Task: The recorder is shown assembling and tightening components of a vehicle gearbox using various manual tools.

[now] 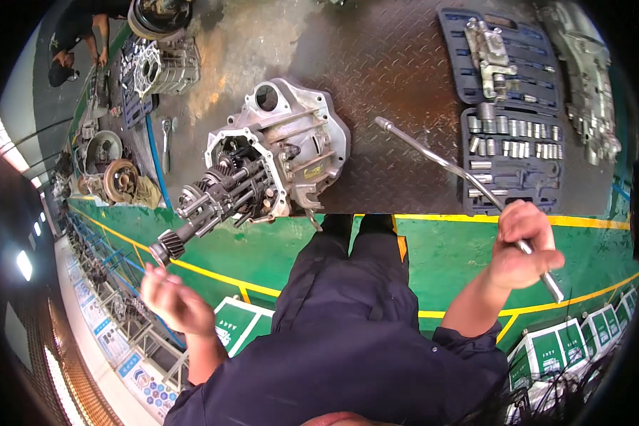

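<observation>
In my right hand [525,248] is a long shiny socket bar [440,160], fingers wrapped round it near its lower end. The bar slants up and left over the workbench, with a socket-like tip at its far end. A grey metal gearbox housing [309,131] sits at the bench's front edge. Out of its open side, toward the left, stick gear shafts [216,188]. My left hand [177,302] is just below the outermost gear [167,247], fingers loosely bent, with nothing visible in them. Whether a fingertip touches the gear I cannot tell.
A socket set case [515,170] lies open at right, a metal part [490,57] on its lid. Another casting [582,78] stands beyond it. At left are a ratchet [166,145], a second housing [169,67] and round parts [121,179]. Another person [74,42] works at far left.
</observation>
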Demonstrator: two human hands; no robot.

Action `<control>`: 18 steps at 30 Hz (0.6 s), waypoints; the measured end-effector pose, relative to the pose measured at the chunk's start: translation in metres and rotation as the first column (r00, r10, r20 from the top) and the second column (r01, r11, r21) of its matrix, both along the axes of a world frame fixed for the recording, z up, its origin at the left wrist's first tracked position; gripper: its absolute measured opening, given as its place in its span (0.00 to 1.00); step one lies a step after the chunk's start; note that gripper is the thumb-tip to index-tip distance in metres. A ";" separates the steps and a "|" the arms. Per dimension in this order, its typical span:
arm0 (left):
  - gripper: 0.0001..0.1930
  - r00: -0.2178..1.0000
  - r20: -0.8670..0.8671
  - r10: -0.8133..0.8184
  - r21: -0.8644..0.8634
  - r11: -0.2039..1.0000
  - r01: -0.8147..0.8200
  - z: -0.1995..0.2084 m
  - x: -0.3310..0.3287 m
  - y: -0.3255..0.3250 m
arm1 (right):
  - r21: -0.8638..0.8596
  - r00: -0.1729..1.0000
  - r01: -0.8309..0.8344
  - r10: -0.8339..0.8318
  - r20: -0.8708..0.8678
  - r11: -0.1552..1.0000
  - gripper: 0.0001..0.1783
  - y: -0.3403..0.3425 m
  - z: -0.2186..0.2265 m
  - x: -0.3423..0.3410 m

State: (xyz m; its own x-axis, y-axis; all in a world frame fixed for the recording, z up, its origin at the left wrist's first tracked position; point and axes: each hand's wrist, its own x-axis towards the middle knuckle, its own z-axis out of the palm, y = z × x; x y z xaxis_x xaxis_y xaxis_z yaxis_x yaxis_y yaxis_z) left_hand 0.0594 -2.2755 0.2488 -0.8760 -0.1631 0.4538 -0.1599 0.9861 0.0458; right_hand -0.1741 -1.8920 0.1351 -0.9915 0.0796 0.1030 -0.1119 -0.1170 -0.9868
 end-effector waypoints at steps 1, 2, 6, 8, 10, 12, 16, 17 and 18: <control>0.12 0.998 -0.027 0.064 0.138 0.989 -0.059 0.000 -0.004 -0.013 | 0.098 1.000 -0.003 0.006 -0.022 0.995 0.45 -0.008 -0.001 0.002; 0.13 0.972 -0.160 0.172 0.345 0.932 -0.108 -0.015 -0.005 -0.029 | 0.041 0.996 0.089 -0.088 -0.015 0.995 0.44 -0.018 -0.009 -0.001; 0.14 0.948 0.000 0.318 0.107 0.942 -0.317 -0.032 -0.005 -0.066 | -0.372 0.924 0.133 0.022 0.383 0.919 0.34 -0.023 -0.032 -0.016; 0.16 0.960 -0.012 0.281 0.055 0.958 -0.280 -0.032 -0.007 -0.072 | -0.441 0.926 0.073 0.103 0.363 0.894 0.33 -0.028 -0.042 -0.015; 0.18 0.974 -0.031 0.226 -0.021 0.974 -0.227 -0.034 -0.010 -0.076 | -0.501 0.936 -0.026 0.197 0.290 0.865 0.29 -0.037 -0.046 -0.017; 0.19 0.976 -0.080 0.202 -0.048 0.977 -0.206 -0.040 -0.010 -0.079 | -0.508 0.936 -0.023 0.197 0.292 0.861 0.29 -0.045 -0.051 -0.019; 0.20 0.965 -0.117 0.236 0.010 0.972 -0.236 -0.042 -0.003 -0.081 | -0.542 0.930 -0.122 0.286 0.230 0.832 0.29 -0.050 -0.054 -0.031; 0.20 0.957 -0.128 0.259 0.051 0.966 -0.255 -0.043 -0.002 -0.079 | -0.544 0.928 -0.155 0.310 0.206 0.825 0.29 -0.051 -0.056 -0.033; 0.20 0.956 -0.126 0.267 0.053 0.964 -0.262 -0.044 -0.001 -0.079 | -0.560 0.920 -0.173 0.336 0.201 0.810 0.29 -0.052 -0.057 -0.036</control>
State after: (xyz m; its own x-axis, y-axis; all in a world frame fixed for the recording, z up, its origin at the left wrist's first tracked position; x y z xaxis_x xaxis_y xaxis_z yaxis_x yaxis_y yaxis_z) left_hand 0.0586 -2.3545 0.2051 -0.7329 -0.3989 0.5511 -0.4049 0.9067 0.1178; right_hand -0.2100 -1.9438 0.0782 -0.9625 -0.2187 -0.1606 0.2629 -0.6064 -0.7505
